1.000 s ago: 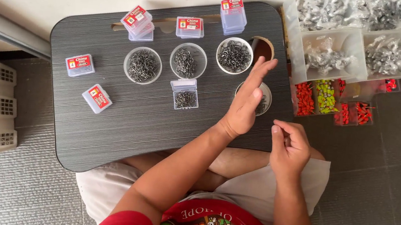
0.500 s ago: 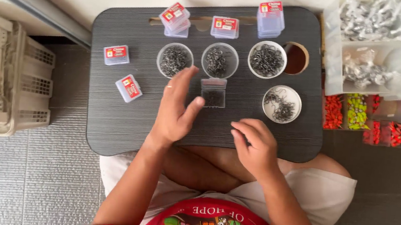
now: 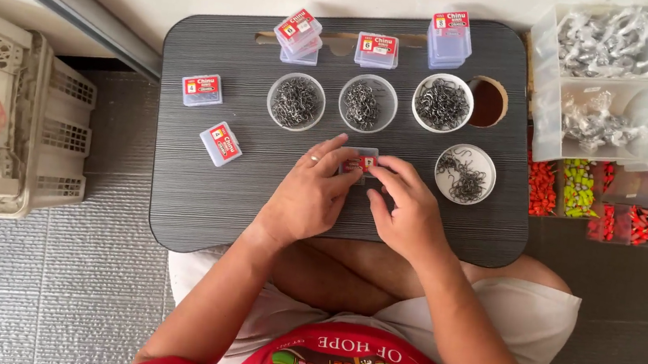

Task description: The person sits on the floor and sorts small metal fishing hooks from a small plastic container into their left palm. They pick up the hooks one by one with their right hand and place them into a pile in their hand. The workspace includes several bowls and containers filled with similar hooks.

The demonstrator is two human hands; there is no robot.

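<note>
Head view, looking straight down on a dark worktop (image 3: 201, 192) across the seated person's lap.

Both hands meet at mid-worktop on one small clear box with a red label (image 3: 361, 163). Left hand (image 3: 308, 192): fingers curled over the box's left side, pinching it, ring showing on one finger. Right hand (image 3: 406, 208): fingertips bent in on the box's right edge, gripping it too. The box sits low on the worktop, mostly covered; whether its lid is shut cannot be told.

Around it: three round white bowls of small metal hooks in a row just above the hands (image 3: 296, 101) (image 3: 367, 102) (image 3: 442, 103), and a fourth bowl (image 3: 465, 174) just right of the right hand. Two loose boxes (image 3: 220, 143) lie to the left; stacked boxes (image 3: 449, 35) stand along the far edge. Clear bins of metal parts (image 3: 599, 120) sit off to the right, a pale crate (image 3: 14, 122) on the floor to the left.

Judgement: handling the box goes best kept flat and close to the worktop, thumbs pressing evenly, well clear of the fourth bowl so nothing spills.
</note>
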